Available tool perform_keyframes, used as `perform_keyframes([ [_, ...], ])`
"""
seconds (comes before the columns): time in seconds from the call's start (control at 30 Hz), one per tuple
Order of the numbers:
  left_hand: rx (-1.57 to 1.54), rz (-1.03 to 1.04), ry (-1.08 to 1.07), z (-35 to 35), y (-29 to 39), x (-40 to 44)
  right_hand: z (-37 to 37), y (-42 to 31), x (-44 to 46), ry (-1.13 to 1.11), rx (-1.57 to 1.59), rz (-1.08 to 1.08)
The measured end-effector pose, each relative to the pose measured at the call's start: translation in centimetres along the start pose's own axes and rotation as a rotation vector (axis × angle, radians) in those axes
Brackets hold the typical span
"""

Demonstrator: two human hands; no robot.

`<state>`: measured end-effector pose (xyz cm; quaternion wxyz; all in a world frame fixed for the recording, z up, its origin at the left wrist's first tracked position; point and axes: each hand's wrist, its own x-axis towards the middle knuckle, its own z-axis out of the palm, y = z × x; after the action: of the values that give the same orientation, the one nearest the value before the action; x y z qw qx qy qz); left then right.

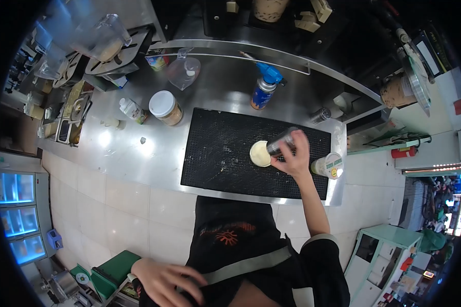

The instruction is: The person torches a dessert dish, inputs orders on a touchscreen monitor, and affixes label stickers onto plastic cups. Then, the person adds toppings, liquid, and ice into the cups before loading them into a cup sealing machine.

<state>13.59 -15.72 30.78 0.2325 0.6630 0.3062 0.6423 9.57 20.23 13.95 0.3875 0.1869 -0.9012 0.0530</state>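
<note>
My right hand [293, 157] is wrapped round a dark metallic shaker [280, 142], held tilted at the right edge of a cup with a pale, creamy top [260, 154]. The cup stands on a black rubber mat [215, 153]. At the lower left, my left hand [171, 282] rests near my body with its fingers apart, holding nothing. To the right of my right hand, a lidded white cup [329, 166] with a printed label is at the mat's edge. Whether anything falls from the shaker is too small to tell.
Behind the mat stand a blue torch canister [263, 93] and a small metallic jar [320, 115]. Left of the mat are a white-lidded tub [166, 108], a small bottle [132, 110] and a clear jug [184, 71]. A metal rail crosses the counter's back.
</note>
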Motion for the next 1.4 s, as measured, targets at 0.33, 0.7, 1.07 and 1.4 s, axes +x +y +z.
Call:
perform_keyframes([
  [0.33,1.012,-1.303,0.064,1.5,-5.8,-9.0,3.7,-0.5,-3.5,0.188,0.141,0.561],
  [0.7,0.789,-1.738,-0.209,8.7,-9.5,-19.9,8.4,12.7,-12.2,0.195,0.702,1.433],
  [1.07,0.449,-1.928,0.365,18.8,-8.6,-26.0,13.0,20.5,-11.1,0.564,0.752,1.58],
  [1.4,-0.804,-1.858,0.806,12.3,-9.6,-18.9,1.3,8.4,0.2,0.514,2.231,1.373],
])
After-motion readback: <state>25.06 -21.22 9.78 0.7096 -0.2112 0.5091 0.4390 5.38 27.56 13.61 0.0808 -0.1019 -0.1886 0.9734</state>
